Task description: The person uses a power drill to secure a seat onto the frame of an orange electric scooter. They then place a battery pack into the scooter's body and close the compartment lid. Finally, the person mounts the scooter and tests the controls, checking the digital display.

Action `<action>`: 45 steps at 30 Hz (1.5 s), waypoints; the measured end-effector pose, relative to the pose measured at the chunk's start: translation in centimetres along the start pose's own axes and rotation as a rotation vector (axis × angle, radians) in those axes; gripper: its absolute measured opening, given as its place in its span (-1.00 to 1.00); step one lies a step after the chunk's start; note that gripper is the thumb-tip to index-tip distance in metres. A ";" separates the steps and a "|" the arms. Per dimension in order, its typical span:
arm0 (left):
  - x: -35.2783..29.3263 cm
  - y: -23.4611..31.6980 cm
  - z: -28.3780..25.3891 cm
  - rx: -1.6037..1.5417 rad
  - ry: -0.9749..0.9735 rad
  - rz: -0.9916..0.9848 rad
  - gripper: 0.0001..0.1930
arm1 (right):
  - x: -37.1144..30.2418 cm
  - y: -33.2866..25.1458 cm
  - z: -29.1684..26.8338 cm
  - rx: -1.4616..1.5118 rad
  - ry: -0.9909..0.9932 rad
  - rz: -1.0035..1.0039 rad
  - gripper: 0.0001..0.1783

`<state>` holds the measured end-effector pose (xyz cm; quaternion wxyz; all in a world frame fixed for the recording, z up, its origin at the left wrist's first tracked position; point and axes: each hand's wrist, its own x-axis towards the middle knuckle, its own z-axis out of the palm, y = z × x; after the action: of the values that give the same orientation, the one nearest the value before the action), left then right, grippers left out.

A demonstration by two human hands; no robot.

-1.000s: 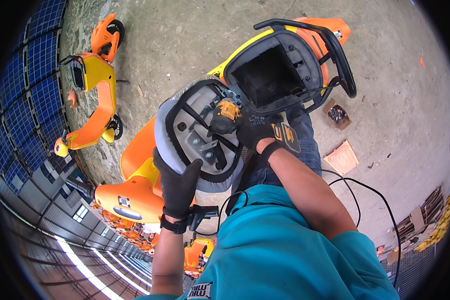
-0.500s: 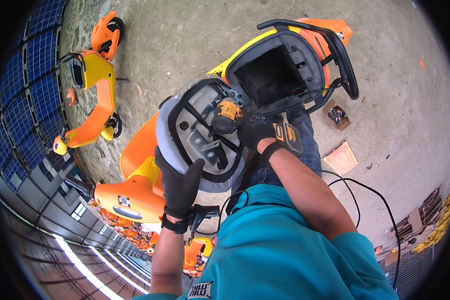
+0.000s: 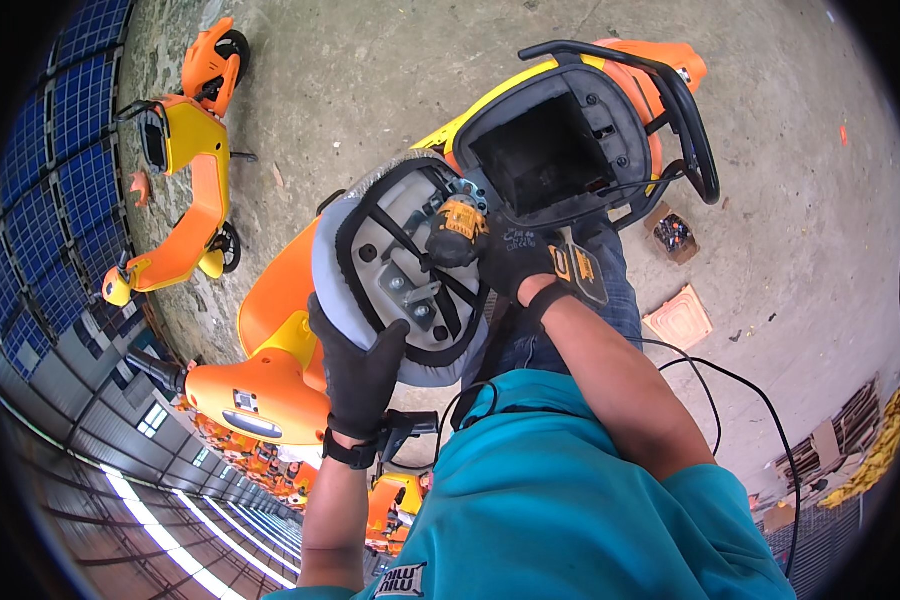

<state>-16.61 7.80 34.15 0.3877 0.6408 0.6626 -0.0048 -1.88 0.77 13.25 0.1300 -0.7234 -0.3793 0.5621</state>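
A scooter seat (image 3: 344,285) with a grey cover stands tipped up on its hinge (image 3: 470,190), its pale underside and metal latch (image 3: 422,294) facing me. My left hand (image 3: 358,375), in a black glove, grips the seat's near left edge, thumb over the rim. In my gloved right hand (image 3: 513,262) is a yellow and black cordless impact driver (image 3: 457,232), held by the handle. Its head points at the hinge between the seat and the open storage box (image 3: 475,165); the tip's contact is hidden. The driver's battery (image 3: 582,272) shows beyond my wrist.
A black grab rail (image 3: 685,120) curves round the scooter's rear. On the floor at right are a carton of small parts (image 3: 673,235) and an orange plastic panel (image 3: 682,316). A black cable (image 3: 760,392) trails at right. Another scooter (image 3: 210,190) stands at far left.
Almost nothing differs. The view shifts slightly; both hands, the driver and the seat keep their places relative to each other.
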 end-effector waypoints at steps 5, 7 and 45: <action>0.0 -0.5 0.0 -0.017 0.005 -0.004 0.00 | -0.6 -0.7 -1.2 -0.020 -0.025 -0.024 -0.54; 0.0 -0.5 0.0 -0.013 0.005 -0.002 0.00 | -0.7 -0.7 -1.5 -0.035 0.017 -0.065 -0.61; 19.3 11.6 8.2 0.610 -0.806 0.380 -0.75 | 0.3 1.2 -2.7 -0.142 0.013 -0.142 -0.55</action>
<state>-0.21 22.04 24.07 0.4016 0.7803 0.3022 -0.3721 1.10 0.79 13.24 0.1201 -0.7057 -0.4677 0.5184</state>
